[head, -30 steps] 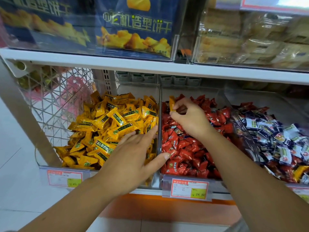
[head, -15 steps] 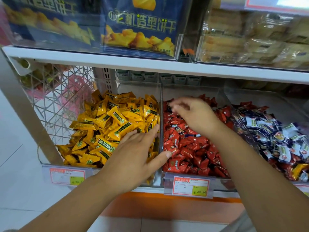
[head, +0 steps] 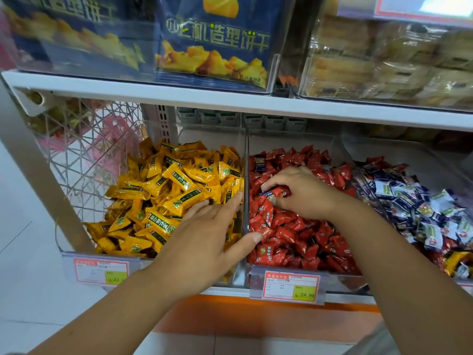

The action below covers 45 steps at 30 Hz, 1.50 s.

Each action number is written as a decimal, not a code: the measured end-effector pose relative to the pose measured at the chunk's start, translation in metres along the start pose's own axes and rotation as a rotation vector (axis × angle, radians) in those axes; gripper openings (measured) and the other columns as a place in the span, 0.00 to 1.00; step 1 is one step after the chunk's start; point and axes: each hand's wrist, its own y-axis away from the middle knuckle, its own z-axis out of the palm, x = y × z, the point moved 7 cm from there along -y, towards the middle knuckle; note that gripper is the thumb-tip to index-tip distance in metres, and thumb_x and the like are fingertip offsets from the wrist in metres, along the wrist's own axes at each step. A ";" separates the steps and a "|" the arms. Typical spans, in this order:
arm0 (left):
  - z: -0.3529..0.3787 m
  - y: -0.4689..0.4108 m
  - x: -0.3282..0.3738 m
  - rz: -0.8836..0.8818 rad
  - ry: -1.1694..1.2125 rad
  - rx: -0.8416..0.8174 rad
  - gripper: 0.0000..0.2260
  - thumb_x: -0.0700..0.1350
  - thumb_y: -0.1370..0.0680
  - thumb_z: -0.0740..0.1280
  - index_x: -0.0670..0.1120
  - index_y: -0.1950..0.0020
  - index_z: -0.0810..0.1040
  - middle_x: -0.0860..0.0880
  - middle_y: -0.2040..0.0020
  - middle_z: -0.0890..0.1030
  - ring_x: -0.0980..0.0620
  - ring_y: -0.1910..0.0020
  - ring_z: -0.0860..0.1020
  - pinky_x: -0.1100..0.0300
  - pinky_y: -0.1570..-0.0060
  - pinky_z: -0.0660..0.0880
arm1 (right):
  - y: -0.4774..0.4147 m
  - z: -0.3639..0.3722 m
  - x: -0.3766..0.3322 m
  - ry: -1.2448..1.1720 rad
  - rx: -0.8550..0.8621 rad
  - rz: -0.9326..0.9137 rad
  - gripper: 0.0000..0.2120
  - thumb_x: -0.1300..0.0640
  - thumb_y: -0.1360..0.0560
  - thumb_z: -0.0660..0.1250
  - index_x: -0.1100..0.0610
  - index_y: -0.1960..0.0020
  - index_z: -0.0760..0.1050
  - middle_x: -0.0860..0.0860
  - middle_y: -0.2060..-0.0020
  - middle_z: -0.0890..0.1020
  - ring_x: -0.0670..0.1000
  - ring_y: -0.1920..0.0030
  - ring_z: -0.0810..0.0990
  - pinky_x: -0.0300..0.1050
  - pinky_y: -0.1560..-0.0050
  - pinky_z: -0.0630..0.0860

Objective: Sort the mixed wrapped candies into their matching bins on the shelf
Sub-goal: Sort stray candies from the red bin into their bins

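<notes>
One clear divider (head: 246, 155) separates spread left fingers (head: 229, 204) from right fingers (head: 275, 181) pinching a candy (head: 280, 192).

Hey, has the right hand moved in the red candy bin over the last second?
Yes. The right hand has drawn forward from the back of the red candy bin, toward its price tag.

Left hand (head: 204, 234): flat on yellow candies (head: 166, 190), thumb across divider (head: 246, 155). Right hand (head: 304, 193): curled round one candy (head: 277, 192) atop red candies (head: 302, 239). Blue-white candies (head: 409, 201): right of right hand. Price tags (head: 291, 285): below both hands.
</notes>
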 end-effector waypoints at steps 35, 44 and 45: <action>-0.006 -0.001 0.004 -0.018 -0.009 0.032 0.39 0.74 0.29 0.39 0.58 0.21 0.46 0.62 0.27 0.65 0.63 0.29 0.54 0.76 0.36 0.31 | -0.003 0.016 0.000 -0.087 -0.103 -0.055 0.20 0.59 0.20 0.61 0.47 0.30 0.70 0.46 0.30 0.70 0.48 0.29 0.64 0.44 0.29 0.61; -0.007 0.000 0.004 0.006 0.008 0.027 0.37 0.73 0.27 0.41 0.59 0.22 0.45 0.64 0.28 0.65 0.65 0.30 0.55 0.73 0.32 0.34 | -0.008 -0.007 0.007 -0.323 0.110 -0.008 0.09 0.55 0.21 0.64 0.50 0.41 0.77 0.47 0.41 0.73 0.39 0.49 0.74 0.23 0.60 0.65; -0.007 -0.001 0.003 0.008 0.007 0.023 0.37 0.74 0.28 0.41 0.60 0.22 0.45 0.64 0.28 0.65 0.64 0.29 0.56 0.71 0.30 0.37 | -0.009 -0.013 0.010 -0.373 0.169 0.012 0.08 0.56 0.20 0.63 0.51 0.43 0.78 0.48 0.43 0.76 0.34 0.58 0.75 0.23 0.67 0.65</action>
